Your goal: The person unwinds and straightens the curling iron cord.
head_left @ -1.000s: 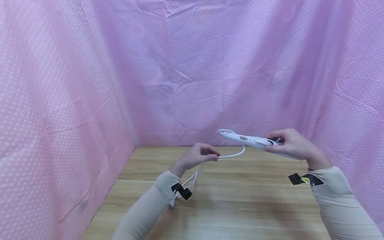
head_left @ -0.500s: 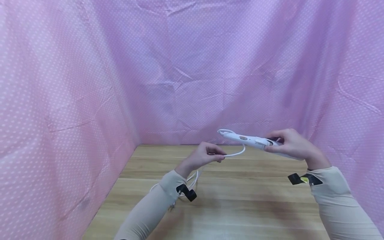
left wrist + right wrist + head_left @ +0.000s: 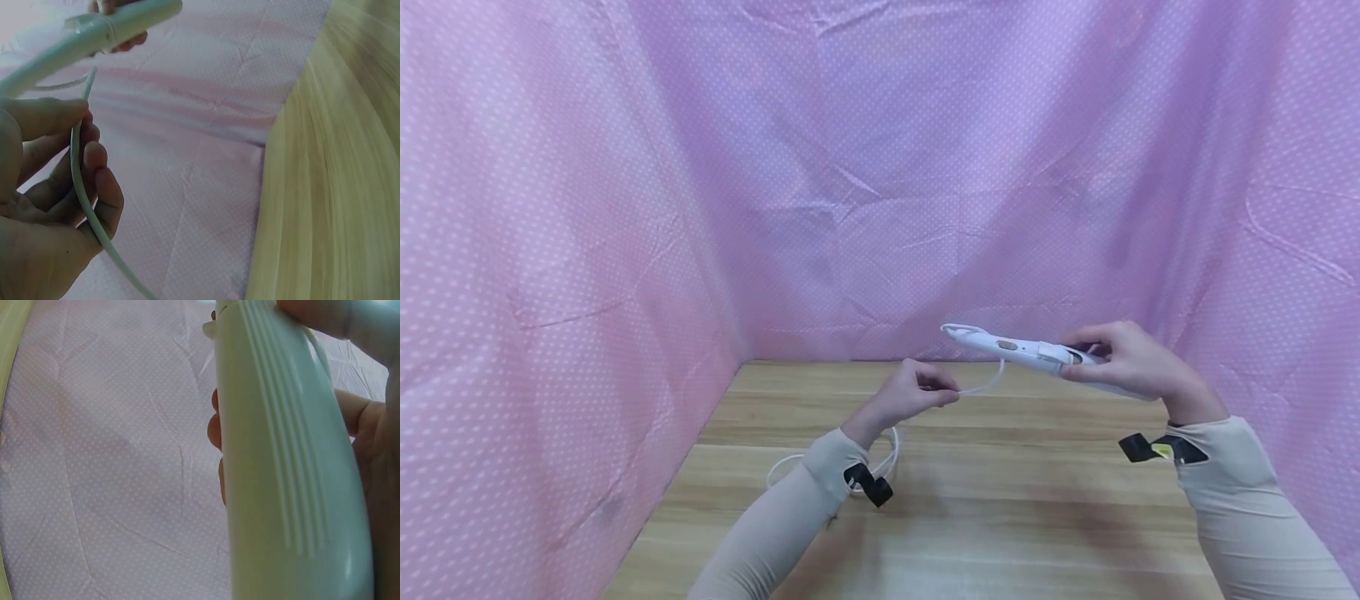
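A slim white hair straightener [image 3: 1030, 353] is held up above the far part of the table by my right hand [image 3: 1131, 362], whose fingers and thumb grip its right end. The right wrist view has its ribbed white casing [image 3: 281, 456] close up, with fingertips curled round the side. From its left end the white power cord [image 3: 988, 387] loops back beneath the body. My left hand [image 3: 906, 393] pinches this cord between thumb and fingers; in the left wrist view the cord [image 3: 94, 215] runs on down across the palm.
Loose loops of cord [image 3: 891, 454] lie near my left sleeve, and the plug is mostly hidden behind that arm. Under both hands is a wooden table [image 3: 985, 517]. Pink dotted cloth [image 3: 880, 183] encloses the back and both sides.
My left hand has moved slightly right along the cord, shortening the stretch that shows between it and the straightener. The left forearm now covers most of the plug. The right hand has hardly moved.
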Motion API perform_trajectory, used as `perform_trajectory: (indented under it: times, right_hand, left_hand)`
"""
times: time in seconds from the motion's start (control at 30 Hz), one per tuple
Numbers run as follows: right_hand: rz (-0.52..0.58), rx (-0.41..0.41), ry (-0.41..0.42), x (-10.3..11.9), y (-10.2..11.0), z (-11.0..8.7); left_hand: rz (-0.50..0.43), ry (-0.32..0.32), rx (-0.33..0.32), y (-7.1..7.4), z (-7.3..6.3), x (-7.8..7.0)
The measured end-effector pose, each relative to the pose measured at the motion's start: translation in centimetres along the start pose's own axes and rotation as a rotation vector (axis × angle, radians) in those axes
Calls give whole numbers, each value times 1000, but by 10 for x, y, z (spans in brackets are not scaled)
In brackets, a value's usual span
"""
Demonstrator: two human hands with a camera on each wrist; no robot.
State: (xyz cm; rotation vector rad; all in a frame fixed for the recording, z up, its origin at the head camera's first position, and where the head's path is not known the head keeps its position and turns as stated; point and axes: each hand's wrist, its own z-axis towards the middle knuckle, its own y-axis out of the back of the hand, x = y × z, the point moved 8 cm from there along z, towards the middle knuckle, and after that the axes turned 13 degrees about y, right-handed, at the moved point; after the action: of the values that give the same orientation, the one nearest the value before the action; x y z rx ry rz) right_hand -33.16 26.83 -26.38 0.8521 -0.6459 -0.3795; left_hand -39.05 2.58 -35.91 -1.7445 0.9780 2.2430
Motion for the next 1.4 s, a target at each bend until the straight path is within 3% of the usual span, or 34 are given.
perform_trajectory:
  times: [0.13,0.33,0.5,0.6,0.7,0.8,0.93,1.07,1.17,1.4]
  right_hand:
    - [90,14,74,7,-6,-1]
    - [156,77,179,13,-24,-4]
    - [41,166,119,6,-40,-11]
    - [70,223,130,4,-51,-16]
    - [169,251,165,4,-59,-20]
    - [187,267,139,-2,-62,-25]
    - [137,273,53,-16,-61,-33]
    - [-57,230,-46,-36,-48,-40]
    - [-170,181,-118,-52,-38,-46]
    - [-65,3,-180,-76,-19,-53]
  left_hand:
    - [9,72,-94,15,7,20]
    - [-106,181,-224,44,10,41]
    - [-156,206,-312,73,9,42]
    - [-180,198,-360,91,6,39]
    - [-211,188,-393,108,-2,35]
    - [-223,160,-415,124,-13,29]
    - [-163,100,-431,145,-29,23]
    - [-28,58,-441,162,-45,21]
    - [83,67,-425,168,-56,26]
    - [352,109,-264,159,-69,52]
